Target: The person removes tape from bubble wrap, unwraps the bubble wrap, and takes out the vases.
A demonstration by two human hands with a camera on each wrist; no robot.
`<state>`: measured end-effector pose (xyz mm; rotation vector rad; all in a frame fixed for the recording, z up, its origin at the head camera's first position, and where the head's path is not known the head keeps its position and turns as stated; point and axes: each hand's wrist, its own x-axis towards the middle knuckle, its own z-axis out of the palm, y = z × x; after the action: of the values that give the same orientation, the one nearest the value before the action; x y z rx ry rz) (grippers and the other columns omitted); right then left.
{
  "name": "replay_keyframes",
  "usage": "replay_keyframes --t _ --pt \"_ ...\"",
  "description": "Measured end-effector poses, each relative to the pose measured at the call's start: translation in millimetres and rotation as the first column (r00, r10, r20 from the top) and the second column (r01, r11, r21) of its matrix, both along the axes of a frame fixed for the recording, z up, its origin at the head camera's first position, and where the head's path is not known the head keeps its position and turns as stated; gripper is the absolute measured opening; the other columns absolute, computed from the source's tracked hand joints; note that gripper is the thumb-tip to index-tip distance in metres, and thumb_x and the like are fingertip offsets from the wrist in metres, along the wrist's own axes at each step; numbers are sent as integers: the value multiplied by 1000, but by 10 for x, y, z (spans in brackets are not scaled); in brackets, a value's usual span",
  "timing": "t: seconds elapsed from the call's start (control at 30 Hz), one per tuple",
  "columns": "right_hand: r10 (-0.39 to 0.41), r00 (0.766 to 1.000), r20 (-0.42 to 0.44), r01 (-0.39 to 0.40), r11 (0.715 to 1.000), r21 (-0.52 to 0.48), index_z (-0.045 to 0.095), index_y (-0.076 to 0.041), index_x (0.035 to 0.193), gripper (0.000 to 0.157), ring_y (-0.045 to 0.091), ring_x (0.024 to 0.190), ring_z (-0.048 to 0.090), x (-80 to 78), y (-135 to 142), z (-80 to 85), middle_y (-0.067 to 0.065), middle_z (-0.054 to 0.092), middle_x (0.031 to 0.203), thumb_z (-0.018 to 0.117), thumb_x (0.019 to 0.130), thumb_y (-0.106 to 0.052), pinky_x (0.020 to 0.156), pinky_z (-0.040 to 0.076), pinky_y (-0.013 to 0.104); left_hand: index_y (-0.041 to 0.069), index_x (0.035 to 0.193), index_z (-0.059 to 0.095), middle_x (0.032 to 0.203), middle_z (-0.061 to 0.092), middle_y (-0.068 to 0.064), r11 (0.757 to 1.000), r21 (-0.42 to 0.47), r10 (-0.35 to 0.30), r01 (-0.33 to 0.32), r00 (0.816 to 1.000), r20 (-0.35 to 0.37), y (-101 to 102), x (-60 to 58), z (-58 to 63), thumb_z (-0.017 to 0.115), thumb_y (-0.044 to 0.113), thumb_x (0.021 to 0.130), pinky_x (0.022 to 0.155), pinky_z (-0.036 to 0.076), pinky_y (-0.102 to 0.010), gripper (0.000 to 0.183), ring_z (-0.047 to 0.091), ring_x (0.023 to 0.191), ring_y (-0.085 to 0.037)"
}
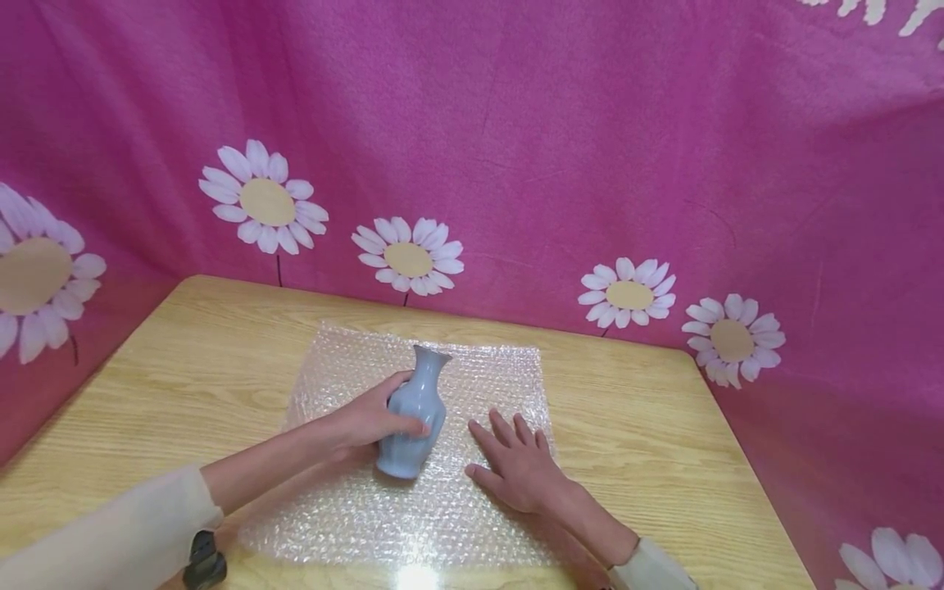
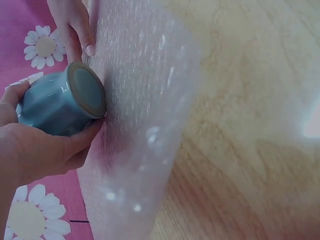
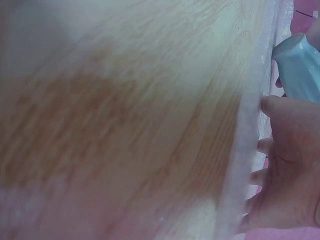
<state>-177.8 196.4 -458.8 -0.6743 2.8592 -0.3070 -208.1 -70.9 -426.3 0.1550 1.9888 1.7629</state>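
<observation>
A pale blue-grey vase with a narrow neck and flared lip tilts slightly over a sheet of bubble wrap. My left hand grips its body, thumb across the front and fingers behind. In the left wrist view the vase's round base faces the camera, close over the wrap. My right hand lies palm down on the right part of the bubble wrap, fingers spread and straight, holding nothing. The right wrist view shows this hand's fingers along the wrap, with the vase beyond them.
The bubble wrap lies flat on a light wood table. A magenta cloth with white daisies hangs behind the table and along both sides. A dark watch-like band sits at the left sleeve.
</observation>
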Motion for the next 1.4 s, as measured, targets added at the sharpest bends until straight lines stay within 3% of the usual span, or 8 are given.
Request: replay_keyframes --t 0.3,0.53,1.03,1.4 --pt "-2 1000 7 2 1000 2 35 -22 157 64 54 143 16 2 15 -13 17 21 162 45 102 -52 109 15 73 16 151 34 122 58 -16 997 -76 -30 23 996 -88 -7 59 -4 83 10 77 93 49 -54 89 58 109 -33" --pt "-1 1000 2 1 1000 -2 35 -22 157 64 53 143 16 -3 19 -29 17 21 162 45 102 -54 109 16 73 12 148 33 119 60 -16 993 -99 -76 59 982 -175 25 130 37 85 7 73 92 49 -57 91 61 104 -32" --pt "7 1000 -17 -7 1000 1 35 -22 157 64 54 142 17 -17 -4 3 18 21 162 45 102 -53 109 16 73 11 145 37 115 61 -14 990 -131 15 -48 971 -238 42 234 67 90 6 66 85 53 -56 95 63 100 -32" --pt "5 1000 -13 -4 1000 8 35 -22 157 64 54 142 16 -4 3 -9 17 21 162 45 102 -53 110 16 72 8 144 40 119 62 -12 993 -101 45 -68 976 -211 -16 198 57 86 8 71 93 48 -60 87 61 108 -33"
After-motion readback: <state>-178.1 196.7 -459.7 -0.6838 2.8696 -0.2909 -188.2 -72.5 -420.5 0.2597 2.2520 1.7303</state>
